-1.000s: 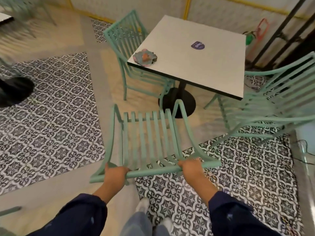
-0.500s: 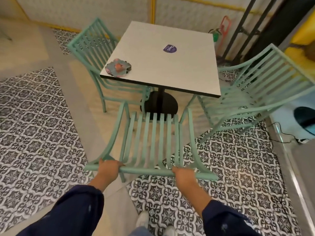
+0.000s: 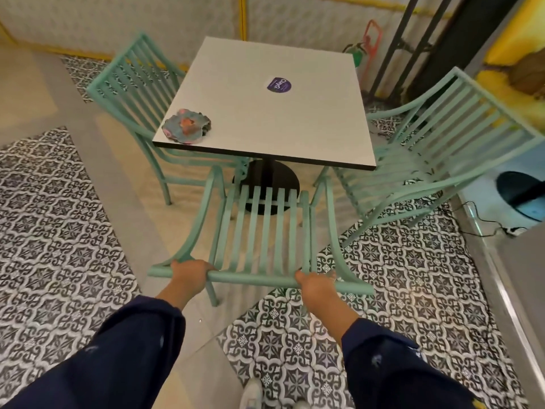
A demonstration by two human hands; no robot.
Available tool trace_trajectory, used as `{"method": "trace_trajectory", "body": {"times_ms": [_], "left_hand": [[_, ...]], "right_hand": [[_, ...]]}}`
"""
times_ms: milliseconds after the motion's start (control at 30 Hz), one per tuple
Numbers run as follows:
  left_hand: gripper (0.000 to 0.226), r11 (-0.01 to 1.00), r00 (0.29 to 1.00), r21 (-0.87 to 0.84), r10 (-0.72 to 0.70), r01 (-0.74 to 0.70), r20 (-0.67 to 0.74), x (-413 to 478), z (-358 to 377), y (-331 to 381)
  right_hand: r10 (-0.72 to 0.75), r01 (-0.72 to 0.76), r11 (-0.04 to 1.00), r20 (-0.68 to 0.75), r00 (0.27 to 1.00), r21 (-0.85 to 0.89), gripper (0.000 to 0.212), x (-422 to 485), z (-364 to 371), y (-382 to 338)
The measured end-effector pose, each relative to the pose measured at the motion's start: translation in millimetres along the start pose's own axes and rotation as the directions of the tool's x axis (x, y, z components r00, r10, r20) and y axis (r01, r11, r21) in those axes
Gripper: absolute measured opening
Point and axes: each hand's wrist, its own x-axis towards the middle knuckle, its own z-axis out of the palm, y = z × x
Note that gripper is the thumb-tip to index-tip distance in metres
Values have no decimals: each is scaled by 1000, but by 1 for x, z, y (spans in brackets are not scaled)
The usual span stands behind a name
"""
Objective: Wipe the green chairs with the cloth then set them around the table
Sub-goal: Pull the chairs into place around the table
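On patterned tiles (image 3: 59, 219), table (image 3: 265, 122), green chair (image 3: 253, 279)

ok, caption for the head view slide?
Left hand and right hand grip green chair at table; cloth on it.

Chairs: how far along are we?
Looks done: left chair and right chair stand at the table; the cloth lies on its corner. In hand: left hand and right hand grip the near chair's top rail. Left: push it under the table. Whether it was wiped can't be told.
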Motion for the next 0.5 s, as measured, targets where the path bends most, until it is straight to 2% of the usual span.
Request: {"method": "trace_trajectory", "body": {"times_ms": [100,400,500], "left_hand": [[45,1000,1000,-5,8,-8,-9,7,-3,0],[42,999,999,43,18,-17,-26,16,-7,0],[46,998,996,29,51,-53,80,17,-11,-1]], "right_hand": [[20,-20,1000,22,1000,21,67,5,-5,-1],[44,-40,998,-79,996,47,57,8,-9,-3],[-46,51,984,-32,998,172,53,7,-12,8]]}}
